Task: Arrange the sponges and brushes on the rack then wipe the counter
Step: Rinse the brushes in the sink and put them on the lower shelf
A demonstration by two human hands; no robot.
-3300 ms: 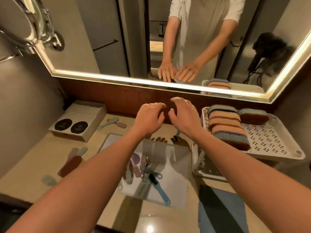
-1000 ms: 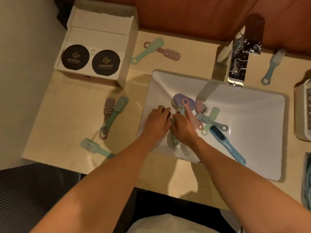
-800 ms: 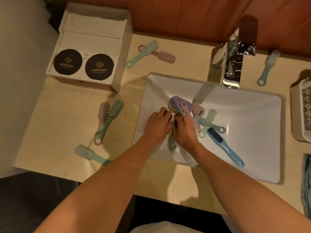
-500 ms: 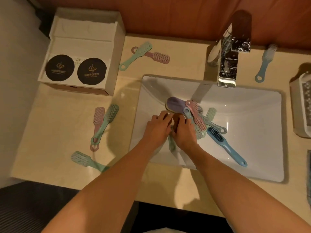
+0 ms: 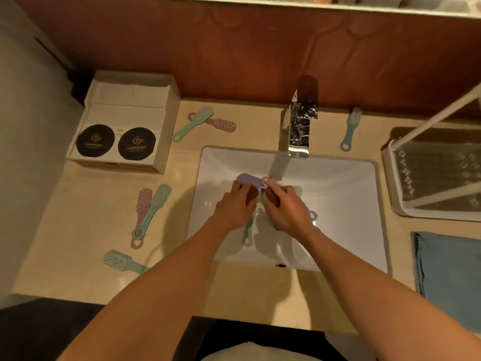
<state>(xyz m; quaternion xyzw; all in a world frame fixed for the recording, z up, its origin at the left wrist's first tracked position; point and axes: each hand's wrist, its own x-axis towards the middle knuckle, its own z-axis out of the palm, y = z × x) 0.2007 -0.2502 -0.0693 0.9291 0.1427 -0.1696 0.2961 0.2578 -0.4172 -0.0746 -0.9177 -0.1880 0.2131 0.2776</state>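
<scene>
both hands down in the sink (image 5: 338,183), close together. right hand (image 5: 286,208) curled round a pink brush (image 5: 268,181), loop end poking out past the fingers. left hand (image 5: 235,204) curled against a lilac sponge (image 5: 247,179), actual grip hidden. by the look of them, light stiff plastic with short bristles, probably slick when wet, best pinched at the slim handle or hooked through the loop. sponge likely soft and squashy, best taken across the oval body. more pastel brushes (image 5: 151,204) flat on the bench (image 5: 78,230) left of and behind the sink. perforated white rack (image 5: 429,178) right of the sink.
</scene>
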